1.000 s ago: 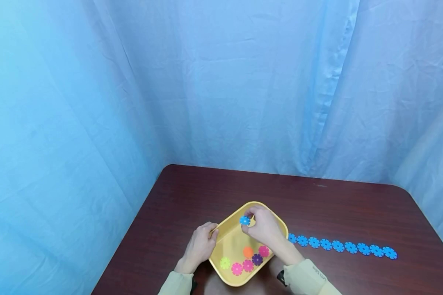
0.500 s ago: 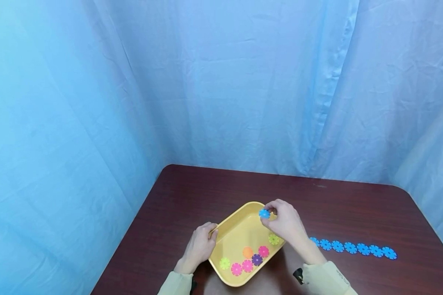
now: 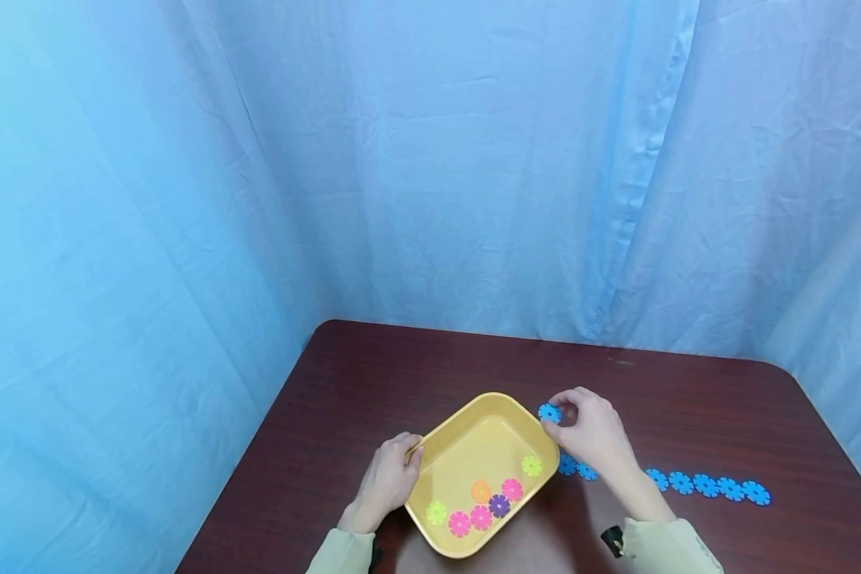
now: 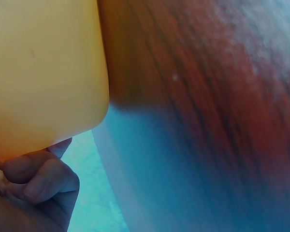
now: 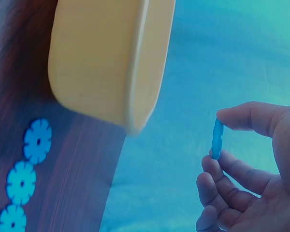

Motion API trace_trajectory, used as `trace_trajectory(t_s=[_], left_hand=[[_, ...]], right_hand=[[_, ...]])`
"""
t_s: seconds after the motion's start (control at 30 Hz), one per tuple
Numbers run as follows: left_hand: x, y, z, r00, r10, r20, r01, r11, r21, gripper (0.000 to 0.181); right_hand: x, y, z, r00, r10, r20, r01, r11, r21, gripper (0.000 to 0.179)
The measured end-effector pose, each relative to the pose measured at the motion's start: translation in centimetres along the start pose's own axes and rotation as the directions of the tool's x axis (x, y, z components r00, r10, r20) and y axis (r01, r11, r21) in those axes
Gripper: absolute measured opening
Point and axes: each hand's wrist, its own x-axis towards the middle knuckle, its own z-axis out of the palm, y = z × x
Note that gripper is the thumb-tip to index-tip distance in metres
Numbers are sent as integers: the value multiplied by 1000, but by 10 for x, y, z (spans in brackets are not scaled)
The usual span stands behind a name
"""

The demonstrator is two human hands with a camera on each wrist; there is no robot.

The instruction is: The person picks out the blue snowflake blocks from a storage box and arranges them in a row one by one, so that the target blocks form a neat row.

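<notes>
My left hand grips the left rim of a yellow tray; in the left wrist view its fingers curl at the tray's edge. Just past the tray's right rim, my right hand pinches a blue notched disc between thumb and fingers. The right wrist view shows this disc edge-on. Inside the tray lie several flower-shaped discs: yellow-green, orange, purple and pink. Right of the tray runs a row of blue discs, partly hidden behind my right hand and forearm.
Everything stands on a dark reddish-brown table with rounded corners. Light blue curtains hang behind and along the sides. In the right wrist view, the row's blue discs lie flat on the table close to the tray.
My right hand has carried the blue disc rightward from over the tray to beyond its right rim. A yellow-green disc it covered is now visible. My left hand and the tray stay put.
</notes>
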Motion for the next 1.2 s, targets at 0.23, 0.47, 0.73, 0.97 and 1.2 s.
trace_trajectory(t_s=[0.23,0.47,0.73,0.97,1.2], left_hand=[[0,0,0,1000,-1,0,1,1000,0,15],[0,1,-1,1000,-24,15,24,1000,6,17],[0,1,-1,1000,-20,17,21,1000,-3,16],[0,2,-1,1000,-19,14,19,1000,-5,17],[-1,2,-3,1000,-18,21,18,1000,-15,17]], right_hand=[[-3,14,-13,999,39,-13,-39,999,-15,38],[-7,26,-25,997,70,-26,-71,997,-25,40],[-11,43,-36,996,85,-39,-87,995,-40,42],[-16,60,-51,992,118,-52,-121,992,-49,47],[-22,84,-64,983,175,-56,-179,982,-63,51]])
